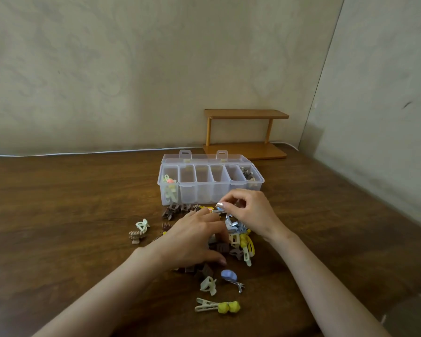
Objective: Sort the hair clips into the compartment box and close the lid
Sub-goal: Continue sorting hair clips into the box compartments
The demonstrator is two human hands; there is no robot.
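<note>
Clearly the sorting is only begun: the compartment box [197, 193] stands mid-table [71, 203] with its lid [204, 158] thrown back. Pastel clips sit in its leftmost bay and brownish ones at the right end, and the middle bays look bare. Most of the hair clips [238, 242] lie heaped just before the box, with strays nearer the person (a blue clip [229, 275], a yellow bobbled clip [229, 307]). The right hand [249, 211] is curled, apparently pinching a silvery clip [222, 211] close to the box's front. The left hand [195, 239] lies over the heap, and I cannot tell whether it grips anything. Open table spreads leftward, while a wooden shelf [246, 135] and the side wall [387, 117] crowd the right rear, just behind the lid.
</note>
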